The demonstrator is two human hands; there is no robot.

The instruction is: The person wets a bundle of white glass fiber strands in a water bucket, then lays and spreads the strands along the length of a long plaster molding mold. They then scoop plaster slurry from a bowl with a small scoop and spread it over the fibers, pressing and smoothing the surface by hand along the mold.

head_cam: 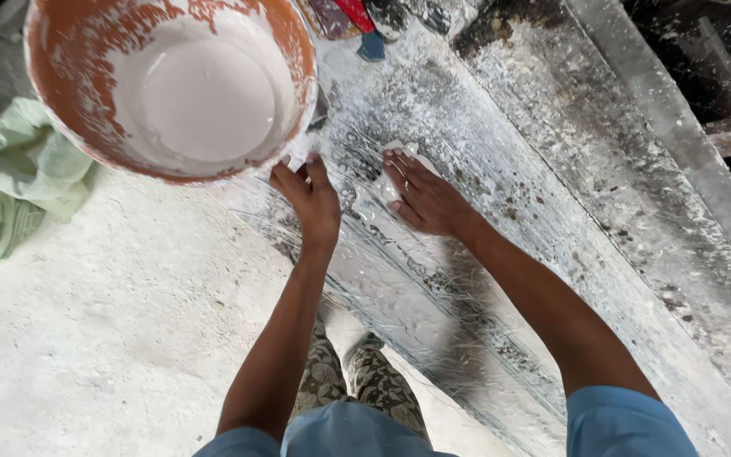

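Two hands in view, both over a long white-smeared slab [552, 169] running from the top of the frame to the lower right corner. Right hand [425, 199] pressed flat, fingers together, on a small white lump [399, 156] near the slab's left edge; most of the lump hidden under the palm, kind not clear. Left hand [310, 199] curled by the rim of an orange bucket [171, 85] of white paste; fingertips hidden, so cannot tell whether gripping the rim or only touching. Bucket cut off by the top edge. Glass-like fibres [365, 254] spread under both wrists, hard to trace. Green sack [10, 182] at the left edge, partly out of frame. Floor [112, 322] dusted white.
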